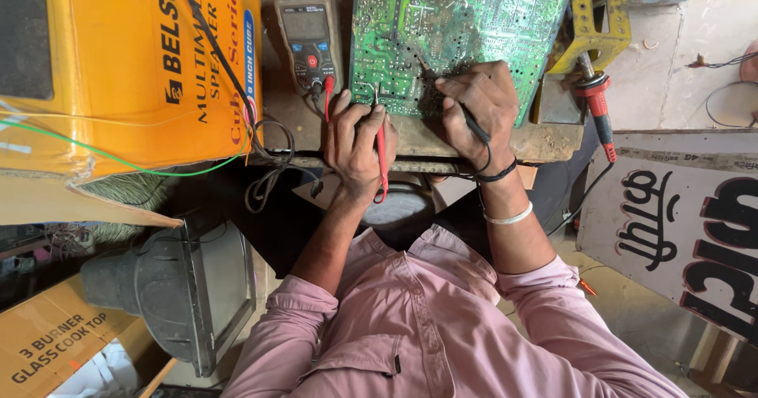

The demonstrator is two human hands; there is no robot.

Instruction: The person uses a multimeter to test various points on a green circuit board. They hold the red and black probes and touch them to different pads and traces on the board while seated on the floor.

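Now the left hand [357, 141] is closed around a red probe [381, 155], with its tip down near the low edge of the green board [458, 19]. The right hand [482, 106] is closed around a black probe [472, 119], and its tip touches the board too. It looks like the board is being tested, spot by spot. The next touch would need both tips held still on tiny spots.

Just left of the board lies a meter [309, 39], with the probe wires going into it. A big orange box [134, 66] sits on the left of the surface [545, 139]. A red tool [598, 106] hangs at the right, by a yellow clamp [594, 31]. Loose wires [268, 169] hang close to the left hand and could catch on it.
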